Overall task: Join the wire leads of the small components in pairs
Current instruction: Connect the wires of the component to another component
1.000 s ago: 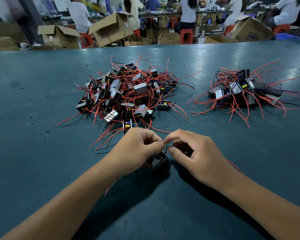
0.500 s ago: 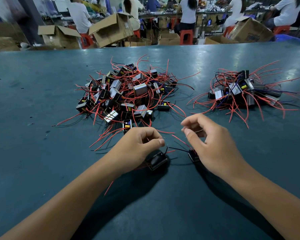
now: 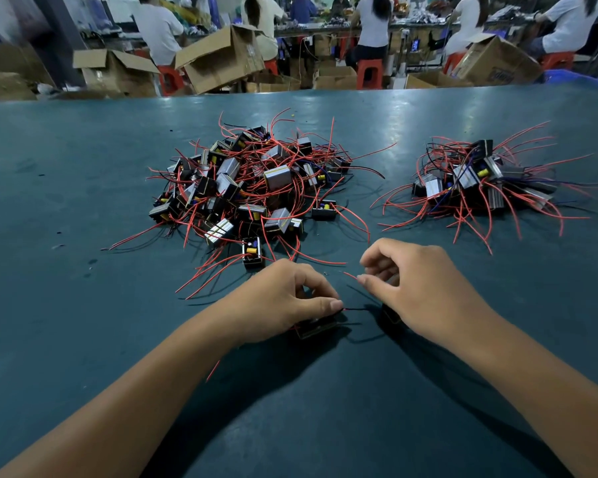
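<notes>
Red-wired component piles [image 3: 256, 188], two, both hands [image 3: 290, 298] pinching wire leads [image 3: 354, 309]

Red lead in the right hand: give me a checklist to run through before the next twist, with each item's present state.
1. Red lead held: ok, the right hand pinches it near its end.
2. Black lead held: ok, the left hand pinches it at thumb and forefinger.
3. Lead ends brought together: not ok, the red end sits above the black lead, apart from it.
4. Components steady: ok for the one under the left hand; the one behind the right hand is mostly hidden, cannot tell.
5. Bare wire at the tips: cannot tell, too small.
6. Stray leads from the near pile in the way: ok, they lie beyond the hands.
</notes>
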Demonstrator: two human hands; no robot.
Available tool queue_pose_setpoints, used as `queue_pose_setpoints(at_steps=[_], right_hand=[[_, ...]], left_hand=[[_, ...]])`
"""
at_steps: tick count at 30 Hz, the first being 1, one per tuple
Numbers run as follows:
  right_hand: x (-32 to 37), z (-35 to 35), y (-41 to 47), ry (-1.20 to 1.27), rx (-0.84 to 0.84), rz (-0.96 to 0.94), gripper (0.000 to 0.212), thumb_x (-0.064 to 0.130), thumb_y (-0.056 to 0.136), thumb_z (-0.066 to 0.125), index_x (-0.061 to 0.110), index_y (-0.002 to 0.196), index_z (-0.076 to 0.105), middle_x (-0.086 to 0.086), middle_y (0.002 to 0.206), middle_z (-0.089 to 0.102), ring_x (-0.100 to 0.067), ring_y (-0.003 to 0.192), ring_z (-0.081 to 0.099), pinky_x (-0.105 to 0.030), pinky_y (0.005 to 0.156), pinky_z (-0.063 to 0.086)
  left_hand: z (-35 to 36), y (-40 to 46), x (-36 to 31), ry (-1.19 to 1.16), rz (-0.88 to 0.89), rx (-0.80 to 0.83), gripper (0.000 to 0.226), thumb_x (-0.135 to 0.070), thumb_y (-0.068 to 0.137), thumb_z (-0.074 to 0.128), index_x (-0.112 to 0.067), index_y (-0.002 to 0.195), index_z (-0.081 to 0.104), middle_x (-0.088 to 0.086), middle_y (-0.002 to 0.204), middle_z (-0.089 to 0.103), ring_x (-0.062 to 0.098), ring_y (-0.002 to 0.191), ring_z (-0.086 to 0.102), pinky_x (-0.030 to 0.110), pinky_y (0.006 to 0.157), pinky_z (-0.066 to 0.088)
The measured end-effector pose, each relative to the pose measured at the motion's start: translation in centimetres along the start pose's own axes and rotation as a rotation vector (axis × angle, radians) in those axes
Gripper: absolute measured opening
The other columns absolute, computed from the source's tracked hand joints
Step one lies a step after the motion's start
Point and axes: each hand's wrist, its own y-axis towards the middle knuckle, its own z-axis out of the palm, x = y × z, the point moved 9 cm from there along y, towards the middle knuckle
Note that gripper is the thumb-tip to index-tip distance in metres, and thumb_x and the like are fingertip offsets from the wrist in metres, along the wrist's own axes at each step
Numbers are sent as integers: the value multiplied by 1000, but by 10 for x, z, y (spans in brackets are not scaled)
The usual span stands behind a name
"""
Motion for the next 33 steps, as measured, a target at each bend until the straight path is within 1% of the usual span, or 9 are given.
queue_pose_setpoints(at_steps=[3, 5, 9, 10, 15, 19, 23, 29, 33], right_hand=[[3, 7, 0, -12, 27, 6, 15, 20, 82, 79, 20, 89, 66, 8, 77, 69, -2, 70, 64, -25, 75, 55], [4, 10, -1, -27, 44, 8, 15, 18, 82, 78, 20, 91, 66, 8, 79, 69, -2, 71, 65, -26, 77, 55], [3, 13, -3, -19, 63, 20, 14, 14, 83, 76, 24, 88, 67, 10, 77, 69, 1, 71, 64, -19, 73, 52], [3, 14, -3, -14, 63, 20, 14, 14, 84, 75, 26, 87, 68, 11, 75, 69, 2, 72, 63, -16, 71, 51], [6, 20, -5, -13, 123, 8, 12, 18, 89, 69, 29, 94, 74, 14, 77, 70, 2, 74, 62, -12, 69, 46], [3, 19, -7, -7, 123, 25, 13, 20, 90, 65, 29, 82, 70, 14, 70, 66, 0, 70, 58, -12, 62, 42], [2, 24, -9, 18, 112, 52, 13, 23, 89, 65, 27, 77, 65, 10, 67, 65, -3, 66, 57, -13, 59, 42], [-3, 23, -8, 123, 80, 92, 17, 23, 88, 66, 29, 72, 66, 18, 65, 66, 1, 55, 54, -13, 56, 42], [-2, 23, -9, 191, 58, 96, 15, 27, 88, 67, 29, 73, 67, 16, 62, 64, 0, 51, 51, -15, 53, 41]], left_hand=[[4, -1, 2, 11, -23, 58, 12, -24, 92, 72, -18, 82, 71, -18, 66, 60, 3, 59, 51, 20, 56, 40], [6, -2, 2, 53, -32, 86, 12, -25, 93, 69, -17, 85, 69, -15, 67, 60, 4, 60, 49, 20, 58, 40], [9, -3, -5, 139, 7, 152, 14, -31, 94, 67, -19, 99, 74, -10, 91, 64, 6, 84, 61, 21, 78, 48], [10, -4, -6, 151, 15, 166, 13, -30, 95, 67, -20, 98, 74, -9, 92, 62, 6, 85, 61, 21, 78, 47], [10, -4, -5, 159, 16, 116, 11, -24, 97, 63, -22, 86, 63, -12, 76, 57, 0, 64, 49, 16, 62, 39], [5, -4, 0, 128, -9, 47, 9, -20, 96, 60, -16, 89, 61, -19, 68, 55, -2, 60, 46, 14, 60, 37], [3, -5, 0, 80, -14, -25, 13, -18, 98, 59, -12, 87, 58, -26, 57, 52, -3, 50, 43, 10, 51, 33], [1, -4, -3, 80, -3, -74, 16, -22, 98, 62, -16, 84, 58, -27, 53, 53, -4, 43, 41, 10, 45, 30], [-1, -5, 0, 37, -25, -113, 17, -24, 96, 66, -19, 81, 61, -22, 53, 55, -1, 45, 42, 11, 46, 30]])
